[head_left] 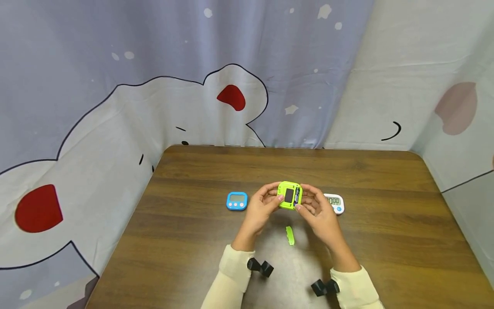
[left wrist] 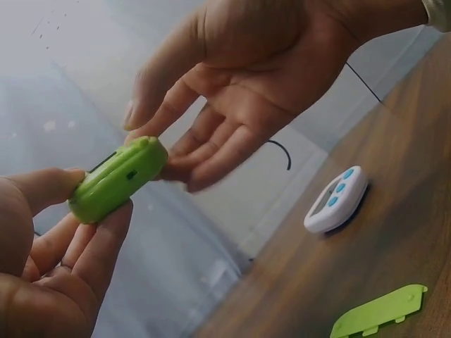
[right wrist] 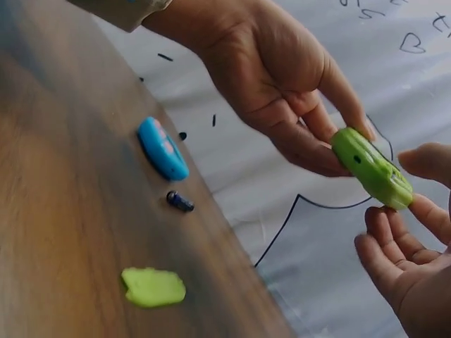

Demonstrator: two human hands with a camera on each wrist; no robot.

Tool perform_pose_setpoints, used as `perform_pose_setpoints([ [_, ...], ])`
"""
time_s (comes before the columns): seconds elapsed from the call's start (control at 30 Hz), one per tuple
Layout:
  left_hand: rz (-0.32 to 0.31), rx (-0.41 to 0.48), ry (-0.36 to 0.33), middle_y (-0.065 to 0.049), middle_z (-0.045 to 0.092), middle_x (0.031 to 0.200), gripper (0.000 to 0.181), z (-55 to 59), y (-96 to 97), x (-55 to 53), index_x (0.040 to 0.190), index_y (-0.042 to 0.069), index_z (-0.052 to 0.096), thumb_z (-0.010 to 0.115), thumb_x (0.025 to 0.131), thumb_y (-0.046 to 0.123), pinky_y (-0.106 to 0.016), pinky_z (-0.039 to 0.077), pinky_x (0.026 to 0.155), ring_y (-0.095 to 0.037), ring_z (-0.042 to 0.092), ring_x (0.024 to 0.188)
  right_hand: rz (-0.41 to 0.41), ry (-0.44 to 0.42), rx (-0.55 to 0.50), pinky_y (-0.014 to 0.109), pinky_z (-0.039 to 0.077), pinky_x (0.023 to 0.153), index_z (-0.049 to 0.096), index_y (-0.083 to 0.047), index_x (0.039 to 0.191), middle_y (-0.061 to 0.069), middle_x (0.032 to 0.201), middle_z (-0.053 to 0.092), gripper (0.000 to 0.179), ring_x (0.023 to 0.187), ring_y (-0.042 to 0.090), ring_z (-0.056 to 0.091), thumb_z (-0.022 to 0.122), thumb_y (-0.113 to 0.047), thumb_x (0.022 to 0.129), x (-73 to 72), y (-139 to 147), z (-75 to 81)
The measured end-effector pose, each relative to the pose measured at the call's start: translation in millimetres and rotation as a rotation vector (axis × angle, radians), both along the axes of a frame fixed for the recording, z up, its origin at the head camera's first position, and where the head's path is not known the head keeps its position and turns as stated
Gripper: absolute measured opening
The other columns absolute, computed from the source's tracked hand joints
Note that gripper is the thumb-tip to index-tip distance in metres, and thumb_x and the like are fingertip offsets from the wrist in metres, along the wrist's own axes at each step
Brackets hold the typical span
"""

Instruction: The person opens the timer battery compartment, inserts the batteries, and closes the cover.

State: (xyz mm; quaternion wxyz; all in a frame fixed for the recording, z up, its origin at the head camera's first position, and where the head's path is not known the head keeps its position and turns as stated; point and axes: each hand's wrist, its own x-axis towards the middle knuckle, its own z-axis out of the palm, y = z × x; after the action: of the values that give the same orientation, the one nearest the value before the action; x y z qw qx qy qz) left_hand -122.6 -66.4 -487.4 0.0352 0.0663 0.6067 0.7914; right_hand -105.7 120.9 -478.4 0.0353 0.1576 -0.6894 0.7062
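Observation:
A lime-green digital timer is held up above the table, its back turned up. Its battery slot lies uncovered, with a dark battery inside. My left hand pinches the timer's left side, thumb on the back and fingers beneath. On the other side my right hand holds the edge, thumb at the lower end of the battery slot and index finger near the upper corner. Below the hands, the green battery cover rests on the wood.
A blue timer lies left of the hands, with a loose dark battery near it in the right wrist view. The white timer sits behind the right hand, partly hidden. A patterned curtain hangs behind the wooden table.

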Motion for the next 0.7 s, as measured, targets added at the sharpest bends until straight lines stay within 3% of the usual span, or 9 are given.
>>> perform_pose_setpoints([
  [0.1, 0.021, 0.011, -0.009, -0.012, 0.060, 0.106, 0.042, 0.2, -0.7, -0.9, 0.132, 0.004, 0.056, 0.068, 0.091, 0.006, -0.032, 0.057, 0.080, -0.020, 0.064, 0.094, 0.013, 0.006, 0.067, 0.033, 0.048, 0.098, 0.047, 0.000, 0.138, 0.021, 0.124, 0.055, 0.051, 0.110, 0.032, 0.057, 0.066, 0.002, 0.090, -1.0, 6.3, -8.9],
  [0.2, 0.049, 0.034, -0.008, -0.012, 0.061, 0.106, 0.042, 0.3, -1.5, -1.3, 0.132, 0.004, 0.056, 0.067, 0.091, 0.003, -0.031, 0.058, 0.079, -0.017, 0.065, 0.092, 0.042, 0.034, 0.237, 0.040, 0.044, 0.102, 0.051, -0.002, 0.136, 0.015, 0.127, 0.057, 0.049, 0.115, 0.031, 0.055, 0.070, -0.006, 0.090, -0.6, 14.3, -20.4],
  [0.33, 0.057, 0.066, 0.004, -0.012, 0.062, 0.107, 0.042, 2.3, -3.1, -1.6, 0.132, 0.001, 0.055, 0.066, 0.091, 0.001, -0.032, 0.057, 0.079, -0.017, 0.065, 0.092, 0.167, 0.095, 0.531, 0.049, 0.042, 0.103, 0.055, -0.007, 0.135, 0.006, 0.131, 0.057, 0.053, 0.122, 0.026, 0.052, 0.074, -0.023, 0.089, 2.3, 21.7, -34.4],
  [0.43, 0.043, 0.074, 0.008, -0.012, 0.062, 0.108, 0.042, 3.4, -3.6, -1.4, 0.132, 0.001, 0.054, 0.066, 0.092, 0.001, -0.034, 0.057, 0.082, -0.018, 0.065, 0.094, 0.257, 0.123, 0.686, 0.051, 0.041, 0.103, 0.054, -0.009, 0.137, 0.004, 0.134, 0.055, 0.060, 0.124, 0.024, 0.049, 0.075, -0.033, 0.086, 5.0, 23.6, -43.9],
  [0.57, 0.037, 0.083, 0.007, -0.011, 0.062, 0.107, 0.043, 4.6, -3.4, -0.9, 0.133, -0.001, 0.053, 0.065, 0.092, 0.001, -0.034, 0.057, 0.082, -0.018, 0.065, 0.094, 0.276, 0.163, 0.807, 0.050, 0.041, 0.103, 0.055, -0.009, 0.137, 0.007, 0.133, 0.054, 0.066, 0.123, 0.027, 0.048, 0.079, -0.036, 0.082, 7.6, 22.9, -51.7],
  [0.7, 0.042, 0.088, 0.003, -0.011, 0.061, 0.106, 0.042, 3.8, -3.4, -1.1, 0.133, -0.001, 0.053, 0.065, 0.092, 0.000, -0.032, 0.057, 0.080, -0.019, 0.064, 0.093, 0.275, 0.196, 0.863, 0.051, 0.041, 0.102, 0.056, -0.008, 0.136, 0.009, 0.133, 0.053, 0.069, 0.123, 0.029, 0.045, 0.082, -0.032, 0.078, 9.1, 20.4, -54.7],
])
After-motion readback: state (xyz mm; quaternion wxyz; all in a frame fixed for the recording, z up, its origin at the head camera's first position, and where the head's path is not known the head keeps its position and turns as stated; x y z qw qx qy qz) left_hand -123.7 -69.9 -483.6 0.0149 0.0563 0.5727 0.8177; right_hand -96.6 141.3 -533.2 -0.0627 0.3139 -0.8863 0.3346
